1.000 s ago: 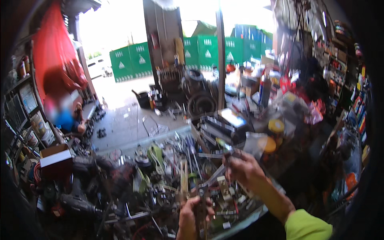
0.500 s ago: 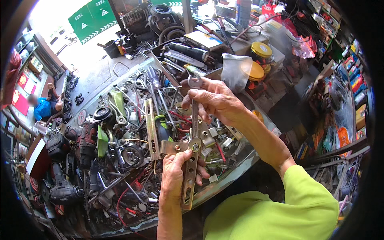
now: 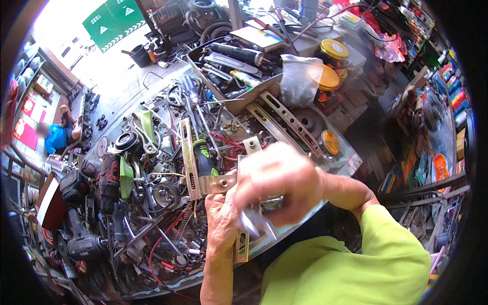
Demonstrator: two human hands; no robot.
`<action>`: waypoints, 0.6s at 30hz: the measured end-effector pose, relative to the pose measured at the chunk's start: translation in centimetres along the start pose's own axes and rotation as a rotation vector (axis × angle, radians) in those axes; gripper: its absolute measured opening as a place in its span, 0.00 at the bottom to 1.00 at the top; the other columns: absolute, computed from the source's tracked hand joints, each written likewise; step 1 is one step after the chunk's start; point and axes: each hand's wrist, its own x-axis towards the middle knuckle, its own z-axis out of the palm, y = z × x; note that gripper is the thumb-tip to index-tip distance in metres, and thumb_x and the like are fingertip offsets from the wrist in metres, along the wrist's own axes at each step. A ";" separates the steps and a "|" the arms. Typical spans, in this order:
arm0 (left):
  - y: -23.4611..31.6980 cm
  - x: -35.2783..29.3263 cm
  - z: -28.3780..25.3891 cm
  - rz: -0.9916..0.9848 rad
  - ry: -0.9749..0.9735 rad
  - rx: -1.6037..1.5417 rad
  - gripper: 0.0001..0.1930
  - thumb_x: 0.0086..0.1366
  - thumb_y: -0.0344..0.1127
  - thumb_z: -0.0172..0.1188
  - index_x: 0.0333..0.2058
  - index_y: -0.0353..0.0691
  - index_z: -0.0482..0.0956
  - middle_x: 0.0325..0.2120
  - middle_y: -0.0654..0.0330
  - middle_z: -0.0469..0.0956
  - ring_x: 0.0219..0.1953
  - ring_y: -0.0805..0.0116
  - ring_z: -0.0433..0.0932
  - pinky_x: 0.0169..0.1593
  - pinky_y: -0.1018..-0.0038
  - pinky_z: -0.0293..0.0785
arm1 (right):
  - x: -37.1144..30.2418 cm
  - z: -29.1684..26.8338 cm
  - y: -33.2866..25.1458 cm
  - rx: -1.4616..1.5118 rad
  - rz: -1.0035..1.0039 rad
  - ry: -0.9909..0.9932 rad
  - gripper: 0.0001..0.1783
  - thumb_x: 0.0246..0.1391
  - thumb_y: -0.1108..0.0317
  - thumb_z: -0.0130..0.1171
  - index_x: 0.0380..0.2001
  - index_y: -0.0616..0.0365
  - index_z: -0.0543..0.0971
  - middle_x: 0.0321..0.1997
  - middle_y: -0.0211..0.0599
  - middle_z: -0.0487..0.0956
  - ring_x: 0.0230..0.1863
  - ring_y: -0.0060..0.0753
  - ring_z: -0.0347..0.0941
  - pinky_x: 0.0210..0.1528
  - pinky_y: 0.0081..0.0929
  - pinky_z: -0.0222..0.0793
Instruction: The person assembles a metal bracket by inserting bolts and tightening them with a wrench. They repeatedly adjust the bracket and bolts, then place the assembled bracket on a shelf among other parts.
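Observation:
My left hand (image 3: 221,216) is closed around a slotted metal bracket (image 3: 241,249). A bent metal plate (image 3: 217,184) with a bolt hole sticks out leftward above its thumb. Directly over the bracket, my right hand (image 3: 282,180) is smeared by motion and hides the bracket's middle. A wrench (image 3: 256,223) pokes out below the right fingers, its pale forked end blurred. How those fingers sit on the wrench is hard to make out. Left of the hands lies another slotted metal bar (image 3: 189,160), beside a black and green tool handle (image 3: 205,158).
Loose hardware and tools crowd the bench, among them a cordless drill (image 3: 109,183) and a black power tool (image 3: 85,246). A tool tray (image 3: 238,104) stands behind, near jars with yellow lids (image 3: 325,76). A person in blue (image 3: 60,134) sits at far left.
My right hand has come down toward me with the wrench, from above the bracket to over its middle. The wrench's open end now points downward. My left hand keeps its hold.

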 end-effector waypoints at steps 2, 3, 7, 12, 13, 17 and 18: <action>0.5 0.2 0.0 0.041 0.131 -0.083 0.11 0.67 0.29 0.54 0.46 0.34 0.78 0.31 0.62 0.81 0.29 0.76 0.79 0.36 0.78 0.76 | -0.6 1.6 -0.3 -0.255 -0.241 -0.011 0.11 0.43 0.67 0.64 0.29 0.61 0.76 0.28 0.33 0.75 0.26 0.30 0.73 0.23 0.28 0.70; 0.7 0.1 -0.3 -0.023 0.193 -0.183 0.12 0.66 0.29 0.54 0.47 0.34 0.77 0.32 0.61 0.82 0.30 0.76 0.79 0.36 0.78 0.77 | -0.6 2.2 -0.7 -0.407 -0.370 0.007 0.13 0.44 0.66 0.61 0.30 0.64 0.76 0.30 0.37 0.76 0.27 0.31 0.72 0.25 0.27 0.70; 1.5 0.4 -1.2 -0.005 0.218 -0.422 0.14 0.67 0.36 0.50 0.45 0.33 0.77 0.28 0.57 0.80 0.26 0.71 0.79 0.33 0.76 0.77 | -1.4 2.7 0.4 -0.571 -0.532 -0.064 0.19 0.44 0.64 0.57 0.38 0.68 0.76 0.36 0.45 0.77 0.34 0.36 0.73 0.37 0.36 0.76; 2.2 0.3 -1.7 -0.055 0.288 -0.622 0.15 0.71 0.43 0.48 0.38 0.36 0.76 0.27 0.57 0.79 0.28 0.71 0.77 0.34 0.78 0.76 | -1.1 3.3 1.0 -0.493 -0.426 -0.047 0.19 0.41 0.67 0.58 0.37 0.68 0.76 0.39 0.47 0.78 0.41 0.42 0.74 0.49 0.46 0.72; 1.4 0.3 -2.5 0.002 0.136 -0.568 0.19 0.69 0.42 0.50 0.52 0.36 0.73 0.37 0.60 0.80 0.34 0.74 0.79 0.39 0.78 0.78 | -1.3 3.3 1.1 -0.463 -0.405 -0.040 0.18 0.40 0.67 0.59 0.36 0.67 0.76 0.39 0.47 0.78 0.41 0.43 0.74 0.49 0.46 0.72; 2.4 0.0 -1.9 -0.076 0.117 -0.703 0.21 0.70 0.42 0.48 0.52 0.30 0.70 0.28 0.57 0.77 0.12 0.77 0.69 0.11 0.84 0.65 | -1.3 2.4 1.3 -0.115 -0.156 0.107 0.18 0.38 0.67 0.65 0.35 0.63 0.77 0.43 0.49 0.79 0.44 0.48 0.75 0.46 0.41 0.73; 2.3 0.0 -2.1 -0.041 0.050 -0.678 0.19 0.71 0.42 0.46 0.48 0.29 0.70 0.27 0.55 0.76 0.11 0.76 0.68 0.10 0.84 0.64 | -1.3 2.2 0.7 -0.081 -0.004 0.202 0.13 0.41 0.72 0.61 0.35 0.62 0.77 0.42 0.49 0.79 0.44 0.50 0.75 0.47 0.40 0.73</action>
